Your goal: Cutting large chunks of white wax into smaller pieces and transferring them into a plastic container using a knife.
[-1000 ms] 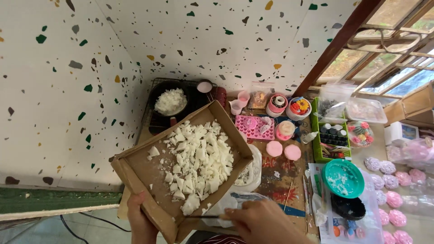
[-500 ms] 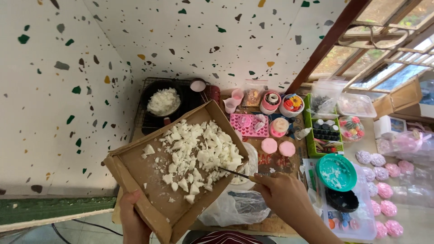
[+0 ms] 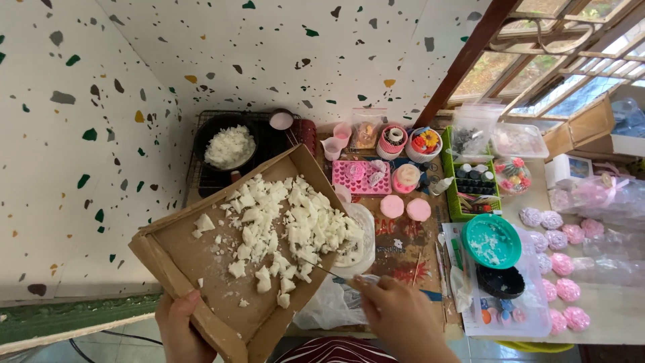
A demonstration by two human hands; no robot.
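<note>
Crowding the tabletop (image 3: pixel 605 316) at right are a teal bowl (image 3: pixel 492 240) and pink mould (image 3: pixel 361 177). At lower centre, a tilted cardboard tray (image 3: pixel 195 269) of white chunks (image 3: pixel 282 228) is gripped by the left hand (image 3: pixel 180 329); a thin tool (image 3: pixel 329 271) is pinched in the right hand (image 3: pixel 396 312).

- Your desk (image 3: pixel 608 316) fills the right and centre of the frame, its top pale at the lower right.
- At upper centre you have a wire rack (image 3: pixel 195 176) carrying a black pan (image 3: pixel 225 144) of white chunks.
- Right of it lie a pink mould tray (image 3: pixel 361 177), two pink round cakes (image 3: pixel 404 208) and a green basket (image 3: pixel 474 195) of small bottles.
- At centre right a teal bowl (image 3: pixel 492 240) sits above a black bowl (image 3: pixel 500 282).
- Along the right edge you see rows of pink and lilac flower-shaped pieces (image 3: pixel 563 263).
</note>
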